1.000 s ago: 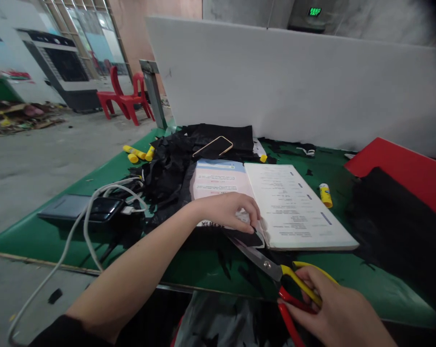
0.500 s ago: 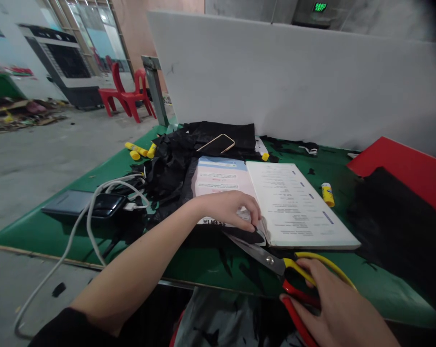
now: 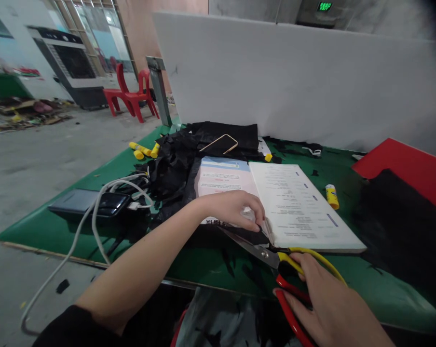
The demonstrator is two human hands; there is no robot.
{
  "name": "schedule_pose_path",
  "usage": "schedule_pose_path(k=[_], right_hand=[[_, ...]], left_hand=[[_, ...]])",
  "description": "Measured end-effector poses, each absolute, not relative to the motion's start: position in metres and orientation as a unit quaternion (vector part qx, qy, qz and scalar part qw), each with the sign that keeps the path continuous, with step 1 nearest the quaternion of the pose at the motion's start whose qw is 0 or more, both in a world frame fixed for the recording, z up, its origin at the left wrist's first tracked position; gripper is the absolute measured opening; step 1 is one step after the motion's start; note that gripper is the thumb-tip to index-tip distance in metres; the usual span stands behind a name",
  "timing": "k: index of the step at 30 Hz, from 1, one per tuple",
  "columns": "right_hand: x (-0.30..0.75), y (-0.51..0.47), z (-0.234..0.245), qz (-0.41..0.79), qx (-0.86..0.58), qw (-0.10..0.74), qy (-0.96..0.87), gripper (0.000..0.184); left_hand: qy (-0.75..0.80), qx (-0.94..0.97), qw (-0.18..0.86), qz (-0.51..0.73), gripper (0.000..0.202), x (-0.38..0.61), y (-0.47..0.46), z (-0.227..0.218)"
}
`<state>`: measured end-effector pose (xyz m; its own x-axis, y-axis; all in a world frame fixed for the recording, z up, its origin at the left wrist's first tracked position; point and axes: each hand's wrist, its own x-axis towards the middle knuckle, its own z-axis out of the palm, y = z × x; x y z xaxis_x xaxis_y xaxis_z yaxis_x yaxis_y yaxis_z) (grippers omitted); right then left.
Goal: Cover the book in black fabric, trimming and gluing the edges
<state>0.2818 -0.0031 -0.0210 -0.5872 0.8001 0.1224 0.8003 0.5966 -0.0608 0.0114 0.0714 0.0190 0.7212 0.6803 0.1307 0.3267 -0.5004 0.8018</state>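
Note:
My left hand (image 3: 239,212) reaches over the left page of an open book (image 3: 293,207), thumb and fingers pinched on the edge of a black sheet (image 3: 252,235) at the book's near side. In my right hand (image 3: 333,299) is a pair of scissors (image 3: 264,254) with one yellow and one red handle, the handles spread apart. Their blades point left, toward the black sheet below my left hand. The blade tips are partly hidden at the sheet, so I cannot tell how far they reach into it.
Crumpled black pieces (image 3: 170,164) lie left of the book, near a power bank (image 3: 91,202) with white cables (image 3: 95,221). A yellow glue stick (image 3: 332,196), black sheet material (image 3: 395,217) and a red board (image 3: 413,168) lie right. A white panel (image 3: 293,82) stands behind.
The scissors and my right hand have moved a little left and forward, toward my left hand. My left hand keeps its pinch on the black sheet. The view has shifted slightly.

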Motion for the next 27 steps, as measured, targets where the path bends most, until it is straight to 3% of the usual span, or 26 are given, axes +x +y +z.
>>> schedule_pose_path(k=[8, 22, 27], right_hand=[[0.276, -0.001, -0.021, -0.041, -0.413, 0.089, -0.905, 0.038], [0.285, -0.001, -0.029, -0.013, -0.438, 0.018, -0.899, 0.036], [0.288, -0.002, -0.031, 0.012, -0.449, 0.045, -0.893, 0.032]], left_hand=[[0.297, 0.837, 0.397, 0.231, 0.007, 0.011, 0.072, 0.017], [0.299, 0.835, 0.396, 0.237, 0.007, 0.010, 0.072, 0.018], [0.330, 0.807, 0.401, 0.281, 0.008, 0.010, 0.071, 0.021]])
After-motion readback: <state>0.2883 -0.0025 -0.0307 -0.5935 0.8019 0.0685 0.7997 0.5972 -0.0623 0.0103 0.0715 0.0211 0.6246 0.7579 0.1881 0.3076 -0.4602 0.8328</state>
